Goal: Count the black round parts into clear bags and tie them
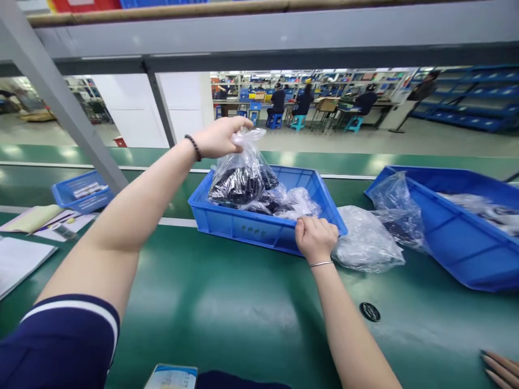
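My left hand (227, 136) is closed on the gathered top of a clear plastic bag (239, 175) with black parts inside. The bag hangs over the left part of a blue plastic bin (243, 229); whether its bottom touches the contents I cannot tell. Several other clear bags (298, 202) with dark parts lie in the bin. My right hand (318, 236) grips the bin's near rim close to its right corner, fingers curled over the edge. Just right of the bin, a clear plastic bag (367, 240) lies crumpled on the green table.
A second blue bin (454, 232) stands tilted at right, with another clear bag (399, 210) against it. A black round part (370, 312) lies on the green table (227, 302). Another person's hand (500, 368) rests at lower right. A small blue tray (83, 194), papers (22, 259) and a metal post (65, 92) are left.
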`<state>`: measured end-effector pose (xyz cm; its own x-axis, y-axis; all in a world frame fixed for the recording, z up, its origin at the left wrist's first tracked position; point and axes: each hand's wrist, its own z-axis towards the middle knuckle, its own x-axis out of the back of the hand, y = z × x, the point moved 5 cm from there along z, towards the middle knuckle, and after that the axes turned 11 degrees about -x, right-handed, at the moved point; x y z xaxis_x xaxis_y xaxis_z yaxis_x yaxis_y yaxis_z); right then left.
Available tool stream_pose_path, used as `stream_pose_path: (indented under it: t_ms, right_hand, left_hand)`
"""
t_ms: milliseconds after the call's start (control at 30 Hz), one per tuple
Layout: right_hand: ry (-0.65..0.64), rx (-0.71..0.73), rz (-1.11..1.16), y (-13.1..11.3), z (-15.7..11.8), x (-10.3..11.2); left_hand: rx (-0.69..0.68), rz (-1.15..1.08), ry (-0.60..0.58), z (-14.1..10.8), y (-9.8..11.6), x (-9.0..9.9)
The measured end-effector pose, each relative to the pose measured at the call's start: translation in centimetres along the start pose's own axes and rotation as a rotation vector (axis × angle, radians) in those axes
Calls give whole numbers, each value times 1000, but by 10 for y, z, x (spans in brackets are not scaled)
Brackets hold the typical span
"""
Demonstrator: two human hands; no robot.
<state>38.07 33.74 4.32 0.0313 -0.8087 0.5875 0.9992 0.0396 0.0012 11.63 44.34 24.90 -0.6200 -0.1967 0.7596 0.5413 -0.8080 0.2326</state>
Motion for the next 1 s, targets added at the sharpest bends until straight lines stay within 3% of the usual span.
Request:
stream_pose_path:
  t_ms: [100,233,467,533,633,733,833,900,1000]
  right_hand:
    - [18,9,15,0,0,0]
    - [26,-9,45,4,0,-5]
    - [-48,-64,58,8,-6,-12]
    - [-50,-65,57,7,-7,-12]
    - [-73,-74,60,7,-5,-13]
    - [-112,-62,93,6,-5,-9]
    - [-146,-10,224,11,-14,5]
    - [-131,-42,297,27,-29,21]
    - [-73,-228,272,75,-67,47]
  left_hand:
    - [-2,139,-108,42,-16,-46]
    - [13,226,-231,63,-40,-97]
    - [87,317,-182,66,-85,-155]
    - [119,338,-199,60,-85,-174]
    - [115,384,-355,45,-68,-196]
    - [31,396,-454,27,-42,-189]
    - [-52,364,-422,-8,-21,-155]
    - [-129,299,-337,-49,-15,-128]
    - [-119,169,-161,-138,-24,-89]
